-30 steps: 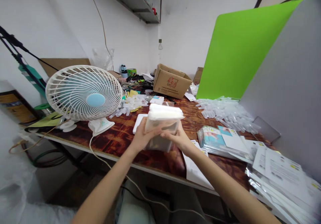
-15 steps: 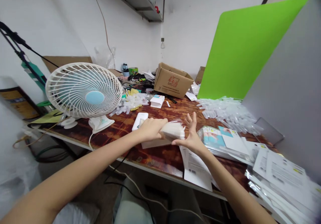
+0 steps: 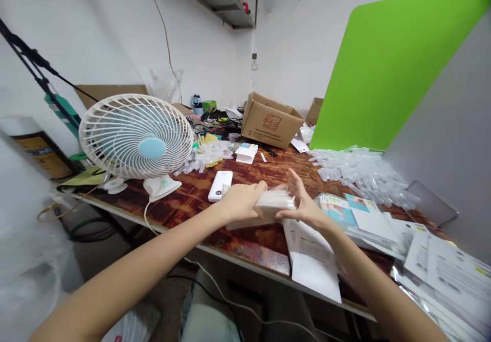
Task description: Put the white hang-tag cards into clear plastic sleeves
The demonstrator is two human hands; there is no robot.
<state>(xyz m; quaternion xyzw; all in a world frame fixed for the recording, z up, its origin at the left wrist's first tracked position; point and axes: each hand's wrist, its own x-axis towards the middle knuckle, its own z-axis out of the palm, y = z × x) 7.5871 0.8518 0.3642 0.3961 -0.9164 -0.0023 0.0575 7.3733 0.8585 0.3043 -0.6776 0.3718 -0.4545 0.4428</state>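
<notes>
Low over the front of the table, a whitish bundle of thin, see-through-edged sheets (image 3: 274,199) lies between my two hands; its exact kind is too blurred to name. My left hand (image 3: 242,200) is wrapped round the bundle's left part. At the right end, my right hand (image 3: 303,205) grips it, thumb below and fingers above, the index finger pointing up. Beneath the bundle a pale flat piece (image 3: 249,223) shows partly, the rest hidden by my hands. Printed white sheets (image 3: 312,265) lie by my right wrist.
A white fan (image 3: 153,147) stands left, with a white phone-sized device (image 3: 221,184) nearer my left hand. Clear plastic pieces (image 3: 360,171) are heaped right, beside blue-and-white packaging cards (image 3: 339,209). A cardboard box (image 3: 270,122) sits at the back; a green panel (image 3: 399,71) rises right.
My right hand has closed in on the bundle's right end, where its fingers were spread apart before. The bundle has turned more level. The whole view has shifted slightly.
</notes>
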